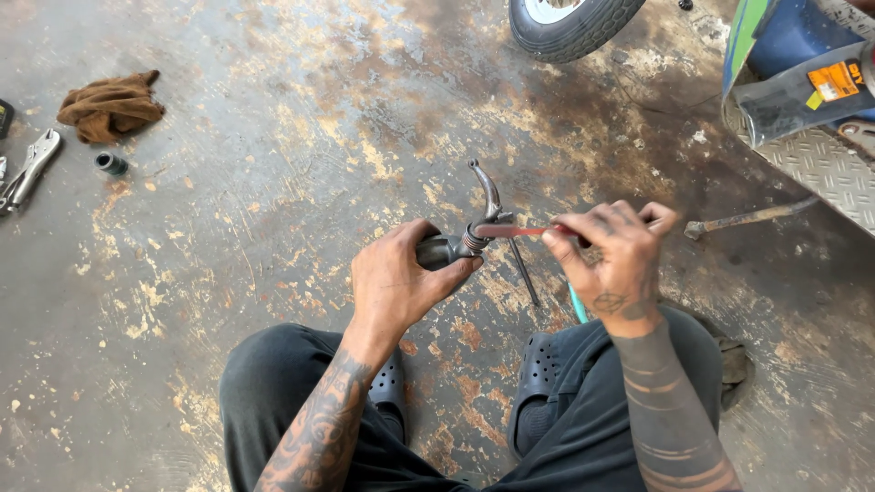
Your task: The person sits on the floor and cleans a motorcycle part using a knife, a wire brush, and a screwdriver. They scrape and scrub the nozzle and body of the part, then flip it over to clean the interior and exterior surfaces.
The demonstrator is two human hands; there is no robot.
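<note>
brown rag (109,107), black tyre (572,27)

One rag (110,107), one pliers (29,170), one tyre (571,23).

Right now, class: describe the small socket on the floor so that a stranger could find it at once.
Start at the brown rag crumpled on the stained floor, upper left. Just below it, right of the locking pliers, lies the socket: a short dark cylinder, the only round piece there.

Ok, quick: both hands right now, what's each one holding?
Left hand: closed around the dark grip end of a handlebar lever assembly.
Right hand: fingers pinched shut on a thin red-tipped tool pushed into that assembly.
</note>
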